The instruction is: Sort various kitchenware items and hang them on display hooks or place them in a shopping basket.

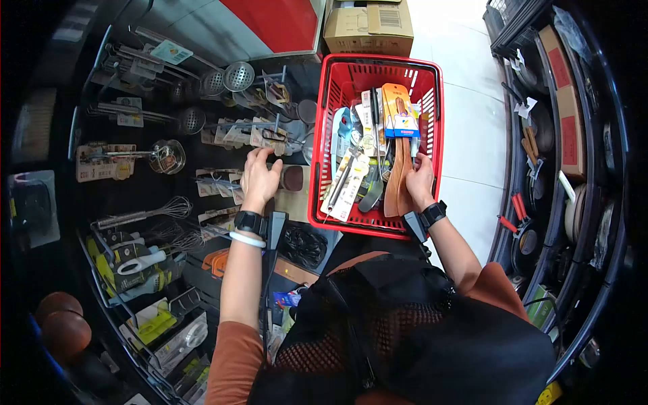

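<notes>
My left hand [261, 177] is at the wall rack on the left, its fingers apart and nothing in them. Just beyond its fingertips hang carded kitchen tools [266, 137] on a metal hook. My right hand [420, 182] reaches into a red shopping basket [379, 231] along its right side. Its thumb and fingers close at the edge of a pair of wooden spatulas [398, 179], which carry an orange and blue card [399, 108]. Beside them lie a carded tool with a dark handle [345, 185] and other packaged utensils. The fingertips are partly hidden by the hand.
Skimmers [238, 77], a whisk [152, 210] and carded tools hang on the left rack. A cardboard box [369, 28] stands beyond the basket. Pale floor tiles [472, 135] run between the basket and the right shelves, which hold pans [530, 239] and boxes [570, 128].
</notes>
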`<state>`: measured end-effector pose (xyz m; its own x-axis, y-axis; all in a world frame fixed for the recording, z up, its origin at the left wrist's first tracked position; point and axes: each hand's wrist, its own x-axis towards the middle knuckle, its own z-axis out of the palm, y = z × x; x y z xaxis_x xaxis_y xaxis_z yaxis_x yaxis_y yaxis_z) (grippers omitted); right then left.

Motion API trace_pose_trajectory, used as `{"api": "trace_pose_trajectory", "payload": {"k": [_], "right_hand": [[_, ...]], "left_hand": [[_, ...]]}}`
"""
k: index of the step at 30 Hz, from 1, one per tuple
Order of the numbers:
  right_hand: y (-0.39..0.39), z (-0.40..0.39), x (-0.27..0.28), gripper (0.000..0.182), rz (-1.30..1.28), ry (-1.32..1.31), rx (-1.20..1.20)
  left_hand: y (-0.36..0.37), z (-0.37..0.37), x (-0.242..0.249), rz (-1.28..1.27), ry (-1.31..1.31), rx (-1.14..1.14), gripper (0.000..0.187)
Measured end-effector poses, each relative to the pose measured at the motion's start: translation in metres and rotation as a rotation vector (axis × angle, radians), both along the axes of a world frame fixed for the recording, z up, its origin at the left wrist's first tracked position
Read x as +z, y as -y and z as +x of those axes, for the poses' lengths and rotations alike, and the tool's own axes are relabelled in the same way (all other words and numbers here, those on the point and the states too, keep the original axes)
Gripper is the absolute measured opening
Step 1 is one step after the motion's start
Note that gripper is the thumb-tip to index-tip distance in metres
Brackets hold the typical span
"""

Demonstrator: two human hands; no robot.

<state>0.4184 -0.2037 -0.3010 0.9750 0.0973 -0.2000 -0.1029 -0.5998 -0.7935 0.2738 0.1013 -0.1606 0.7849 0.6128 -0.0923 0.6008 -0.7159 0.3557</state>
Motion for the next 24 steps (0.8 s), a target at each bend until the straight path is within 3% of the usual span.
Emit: {"api": "trace_pose_trajectory", "payload": {"k": [3,5,7,9,10,15,18,19,21,24], "right_hand": [[0.005,0.001,-0.010,0.037,-0.110,0.095,0.079],[0.001,0.008,-0.009,0.042,-0.089,0.000,0.072],[-0.001,0.011,-0.006,0.048,-0.114,-0.129,0.070],[-0.008,0.016,-0.008,0.049,-0.192,-0.191,0.149],[-0.011,0.018,-0.021,0.046,-0.154,-0.090,0.191],[-0.021,0.019,-0.004,0.043,-0.269,-0.105,0.203],[-0.023,0.016,0.002,0.021,-0.241,0.010,0.137],[-0.017,0.018,0.004,0.025,-0.224,0.002,0.231],[-0.016,0.014,0.028,0.028,-0.101,-0.042,0.164],[-0.015,0.010,0.068,0.029,0.015,0.013,0.270]], "left_hand": [[0.003,0.003,0.001,0.016,-0.073,0.019,0.034],[0.005,0.004,0.003,0.083,0.012,-0.019,0.031],[0.007,0.003,0.007,-0.051,-0.085,0.072,0.028],[0.010,0.004,0.009,-0.020,-0.063,0.065,0.026],[0.010,0.005,0.010,-0.033,-0.077,0.074,0.026],[0.008,0.005,0.008,-0.035,-0.122,0.086,0.026],[0.006,0.004,0.010,-0.042,-0.117,0.086,0.029],[0.007,0.003,0.010,-0.073,-0.102,0.080,0.030],[0.004,0.002,0.009,-0.086,-0.081,0.084,0.028],[-0.009,-0.003,-0.001,-0.455,0.337,0.022,0.018]]}}
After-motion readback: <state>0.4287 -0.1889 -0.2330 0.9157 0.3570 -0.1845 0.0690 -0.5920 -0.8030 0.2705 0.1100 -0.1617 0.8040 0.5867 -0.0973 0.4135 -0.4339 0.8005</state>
